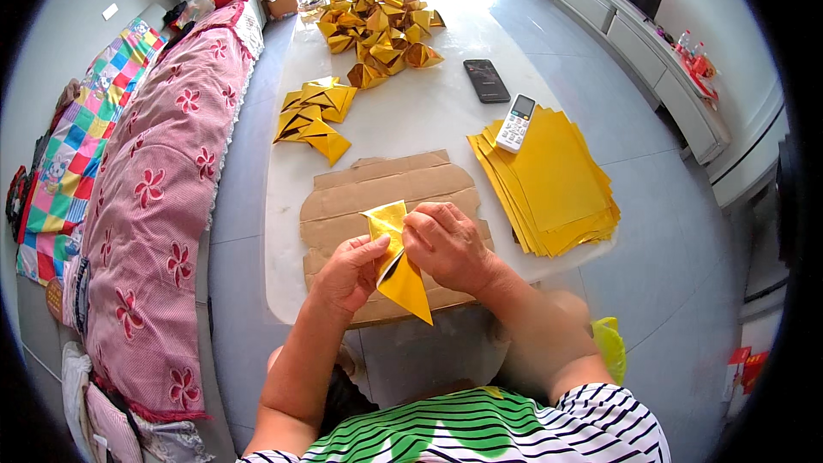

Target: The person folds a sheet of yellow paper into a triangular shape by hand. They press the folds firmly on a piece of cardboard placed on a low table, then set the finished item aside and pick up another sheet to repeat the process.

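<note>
A partly folded sheet of gold foil paper (406,290) is held between my two hands above a flattened piece of cardboard (392,183). My left hand (352,272) pinches its left side, thumb on top. At its upper right edge, the fingers of my right hand (445,245) grip the paper; their tips are partly hidden. One pointed end hangs down toward me, and a dark gap shows between the layers. Right of the cardboard lies a stack of flat gold sheets (559,173). Several flat folded gold pieces (315,117) lie to the left.
A heap of puffed-out gold paper shapes (379,26) covers the table's far part. A black smartphone (486,81) lies on the pale table (424,122); a white remote control (516,123) rests on the gold stack. A sofa with a pink cover (161,161) runs along the left.
</note>
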### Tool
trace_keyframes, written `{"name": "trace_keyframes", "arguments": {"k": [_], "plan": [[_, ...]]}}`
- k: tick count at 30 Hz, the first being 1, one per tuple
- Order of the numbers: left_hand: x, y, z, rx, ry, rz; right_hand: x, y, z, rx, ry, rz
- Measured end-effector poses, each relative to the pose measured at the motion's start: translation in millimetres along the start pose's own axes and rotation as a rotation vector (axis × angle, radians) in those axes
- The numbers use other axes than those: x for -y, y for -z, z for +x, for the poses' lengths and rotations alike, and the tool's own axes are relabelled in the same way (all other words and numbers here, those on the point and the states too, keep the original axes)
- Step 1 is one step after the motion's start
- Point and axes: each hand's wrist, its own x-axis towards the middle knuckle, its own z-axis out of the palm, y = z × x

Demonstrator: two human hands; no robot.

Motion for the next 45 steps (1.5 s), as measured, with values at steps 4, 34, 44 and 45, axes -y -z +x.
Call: {"name": "trace_keyframes", "arguments": {"k": [4,34,44,45], "plan": [[-0.5,-2.2,-1.1,-0.014,0.007,0.002,5.2,-3.3,-0.5,0.011,0.032,0.024],[-8.3,-4.7,-5.6,-0.062,-0.138,0.115,10.0,0.2,3.1,0.197,-1.092,1.289],[-3.1,-3.9,-2.3,-0.073,-0.176,0.312,3.8,1.1,-0.6,0.380,-1.076,1.364],[-3.4,-4.8,-1.9,-0.078,-0.183,0.333,3.5,1.9,0.0,0.382,-1.093,1.375]]}}
